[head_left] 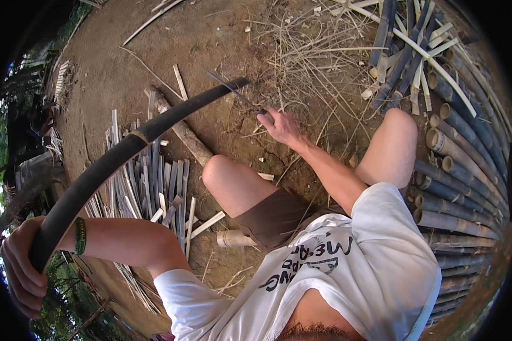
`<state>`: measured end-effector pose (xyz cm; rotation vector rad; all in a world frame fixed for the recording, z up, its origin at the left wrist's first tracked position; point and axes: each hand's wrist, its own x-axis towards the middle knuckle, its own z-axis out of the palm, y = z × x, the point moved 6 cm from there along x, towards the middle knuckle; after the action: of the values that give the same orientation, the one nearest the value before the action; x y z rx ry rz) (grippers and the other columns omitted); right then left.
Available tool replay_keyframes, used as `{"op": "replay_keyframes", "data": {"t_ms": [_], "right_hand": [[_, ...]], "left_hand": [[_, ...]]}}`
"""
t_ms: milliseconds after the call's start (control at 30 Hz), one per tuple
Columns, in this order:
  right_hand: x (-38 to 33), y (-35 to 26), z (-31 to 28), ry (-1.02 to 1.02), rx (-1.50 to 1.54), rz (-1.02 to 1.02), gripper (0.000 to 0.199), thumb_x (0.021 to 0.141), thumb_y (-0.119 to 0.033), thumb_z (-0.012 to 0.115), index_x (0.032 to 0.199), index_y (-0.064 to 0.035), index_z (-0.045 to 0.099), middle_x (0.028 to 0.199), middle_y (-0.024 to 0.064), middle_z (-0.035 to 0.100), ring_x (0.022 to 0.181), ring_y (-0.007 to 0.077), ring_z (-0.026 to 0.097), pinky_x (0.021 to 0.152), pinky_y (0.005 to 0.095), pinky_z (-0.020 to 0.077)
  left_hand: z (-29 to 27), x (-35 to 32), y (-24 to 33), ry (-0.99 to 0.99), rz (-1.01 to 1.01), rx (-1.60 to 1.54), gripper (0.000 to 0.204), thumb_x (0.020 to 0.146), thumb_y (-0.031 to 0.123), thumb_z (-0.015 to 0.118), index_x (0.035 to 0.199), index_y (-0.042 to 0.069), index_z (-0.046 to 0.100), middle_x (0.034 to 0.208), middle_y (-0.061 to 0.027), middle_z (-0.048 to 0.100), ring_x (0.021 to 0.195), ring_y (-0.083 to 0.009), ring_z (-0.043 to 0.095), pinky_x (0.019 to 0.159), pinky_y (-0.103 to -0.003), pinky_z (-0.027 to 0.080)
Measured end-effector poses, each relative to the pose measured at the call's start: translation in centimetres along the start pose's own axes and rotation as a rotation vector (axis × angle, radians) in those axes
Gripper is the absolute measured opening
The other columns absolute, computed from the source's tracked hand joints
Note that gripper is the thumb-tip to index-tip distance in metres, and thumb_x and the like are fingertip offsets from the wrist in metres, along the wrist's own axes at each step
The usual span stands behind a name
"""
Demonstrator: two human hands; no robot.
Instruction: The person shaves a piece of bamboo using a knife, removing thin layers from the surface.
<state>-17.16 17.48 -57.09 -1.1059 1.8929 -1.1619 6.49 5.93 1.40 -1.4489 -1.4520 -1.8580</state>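
One long dark bamboo pole (125,150) runs from lower left up to centre, w/ left hand (20,273) clenched around its near end. Right hand (281,128) grips handle of a thin blade (233,91) that meets the pole's far end. Split strips (153,182) lie on the dirt ground (210,40) below; whole poles (461,187) are stacked at right.

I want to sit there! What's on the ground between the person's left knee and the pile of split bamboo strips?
In the head view, a thick wooden log lies on bare dirt between the left knee and the split bamboo strips.
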Motion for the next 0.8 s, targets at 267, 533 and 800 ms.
{"op": "replay_keyframes", "data": {"t_ms": [267,533,800], "right_hand": [[3.0,1.4,0.7,-0.037,-0.067,0.104,0.056,0.097,-0.060,0.047,0.095,-0.0059,0.062,0.051,0.0005,0.051,0.042,0.0196,0.053,0.041,0.0383,0.0406],[2.5,4.1,-0.6,0.018,-0.107,0.126,0.057,0.097,-0.060,0.046,0.095,-0.0060,0.062,0.054,0.0001,0.055,0.045,0.0198,0.056,0.043,0.0371,0.0439],[1.9,2.8,-1.8,0.041,-0.083,0.109,0.054,0.096,-0.055,0.053,0.096,-0.0015,0.061,0.058,0.0074,0.061,0.050,0.0302,0.061,0.049,0.0421,0.0471]], "left_hand": [[0.4,1.2,-1.6,-0.124,-0.087,-0.118,0.010,0.089,0.013,0.067,0.088,0.010,0.077,0.072,0.0000,0.066,0.058,-0.0067,0.060,0.058,-0.020,0.051],[0.8,1.5,-2.9,-0.242,-0.078,-0.088,0.018,0.093,0.005,0.055,0.096,0.003,0.073,0.081,-0.0024,0.066,0.065,-0.0080,0.060,0.066,-0.022,0.052],[2.1,2.4,-6.0,-0.327,-0.090,-0.160,0.022,0.094,0.004,0.047,0.086,0.005,0.067,0.078,-0.0014,0.062,0.067,-0.0082,0.058,0.072,-0.022,0.050]]}}
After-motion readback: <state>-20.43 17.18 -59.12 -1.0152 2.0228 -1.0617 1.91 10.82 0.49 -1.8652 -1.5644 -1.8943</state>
